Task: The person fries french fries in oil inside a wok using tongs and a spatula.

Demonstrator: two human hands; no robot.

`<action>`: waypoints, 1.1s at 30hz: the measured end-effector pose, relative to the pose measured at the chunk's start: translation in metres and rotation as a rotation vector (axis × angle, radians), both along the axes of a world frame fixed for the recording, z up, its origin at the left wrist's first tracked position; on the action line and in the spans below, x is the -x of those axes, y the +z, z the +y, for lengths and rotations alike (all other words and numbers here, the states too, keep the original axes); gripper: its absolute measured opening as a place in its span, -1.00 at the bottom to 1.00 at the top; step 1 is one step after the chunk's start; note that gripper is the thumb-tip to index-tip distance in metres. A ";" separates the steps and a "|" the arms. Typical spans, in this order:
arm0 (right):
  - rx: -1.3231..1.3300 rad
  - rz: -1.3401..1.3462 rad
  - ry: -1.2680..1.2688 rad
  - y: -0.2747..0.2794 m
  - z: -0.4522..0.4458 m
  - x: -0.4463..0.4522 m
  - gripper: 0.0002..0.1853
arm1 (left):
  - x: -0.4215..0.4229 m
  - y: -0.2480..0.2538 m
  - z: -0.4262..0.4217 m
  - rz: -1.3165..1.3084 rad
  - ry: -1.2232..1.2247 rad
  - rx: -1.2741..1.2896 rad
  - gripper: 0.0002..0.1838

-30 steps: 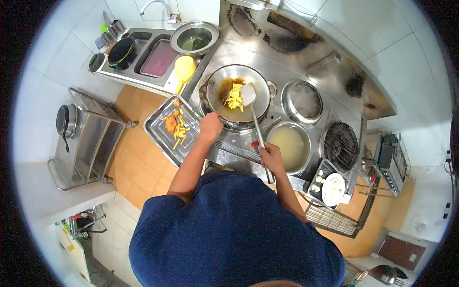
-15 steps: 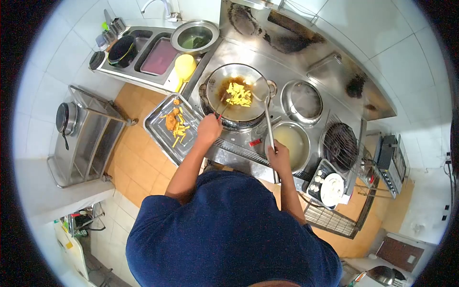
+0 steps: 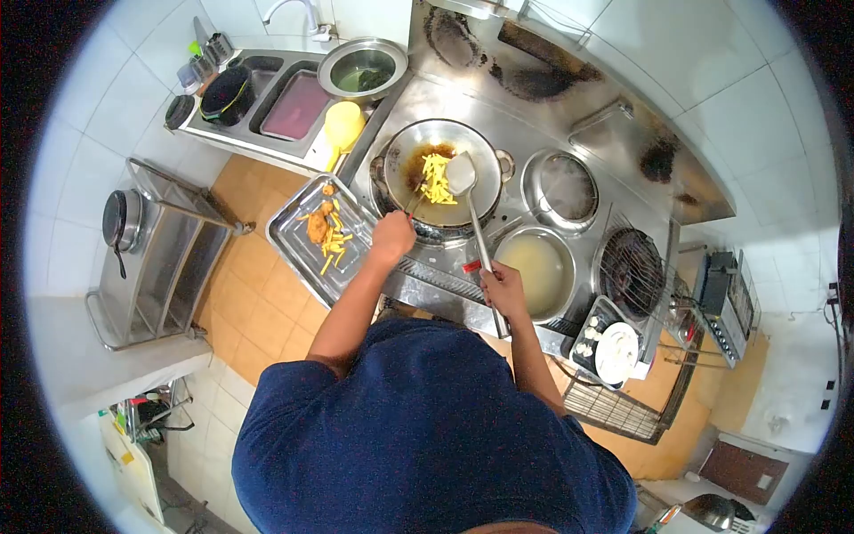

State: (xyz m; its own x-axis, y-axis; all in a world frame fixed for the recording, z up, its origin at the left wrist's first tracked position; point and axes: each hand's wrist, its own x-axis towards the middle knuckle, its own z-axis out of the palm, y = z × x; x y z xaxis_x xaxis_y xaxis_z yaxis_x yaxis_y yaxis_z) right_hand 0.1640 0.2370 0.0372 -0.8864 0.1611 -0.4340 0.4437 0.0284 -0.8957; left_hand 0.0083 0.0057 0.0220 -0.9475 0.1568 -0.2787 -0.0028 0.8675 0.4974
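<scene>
My left hand (image 3: pixel 392 237) is closed around a thin utensil with a red handle (image 3: pixel 409 216); its tip reaches into the wok, and its exact kind is hard to make out. In my right hand (image 3: pixel 503 289) is the long metal handle of a wok spatula (image 3: pixel 462 173). The spatula's flat head lies against the right side of a heap of yellow fries (image 3: pixel 436 181). These fries sit in the wok (image 3: pixel 400 147), with brownish oil beside them. Left of the wok, a metal tray (image 3: pixel 294 258) holds more fries and browned fried pieces (image 3: pixel 318 227).
Right of the wok are a steaming lidded pot (image 3: pixel 562 190), a pot of cloudy liquid (image 3: pixel 538 276) and a grate-covered burner (image 3: pixel 632 271). A tray with white pieces and a plate (image 3: pixel 617 353) is nearer. A sink (image 3: pixel 294 107), yellow ladle (image 3: pixel 344 125) and metal bowl (image 3: pixel 363 69) stand upper left.
My right hand has swung the spatula left, and its head has come from the wok's right rim to the fries. The fries are pushed slightly left into a narrower heap. My left hand stays nearly still.
</scene>
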 end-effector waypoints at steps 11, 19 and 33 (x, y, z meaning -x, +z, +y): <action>-0.201 0.126 0.056 0.043 -0.006 -0.007 -0.73 | -0.004 0.001 -0.002 0.003 0.013 0.014 -0.66; -0.426 0.153 0.074 0.049 0.001 -0.014 -0.63 | -0.012 0.029 -0.009 0.039 0.029 -0.034 -0.61; -0.614 0.164 0.082 0.088 0.003 -0.024 -0.64 | 0.000 0.025 0.003 0.131 0.004 -0.120 -0.59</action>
State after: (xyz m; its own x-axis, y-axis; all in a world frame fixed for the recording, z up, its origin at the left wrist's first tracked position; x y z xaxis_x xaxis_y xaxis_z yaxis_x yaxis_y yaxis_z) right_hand 0.1881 0.2399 0.1254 -0.9534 0.2661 -0.1423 0.2772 0.5862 -0.7613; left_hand 0.0079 0.0083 0.0471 -0.9753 0.1773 -0.1318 0.0656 0.8021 0.5936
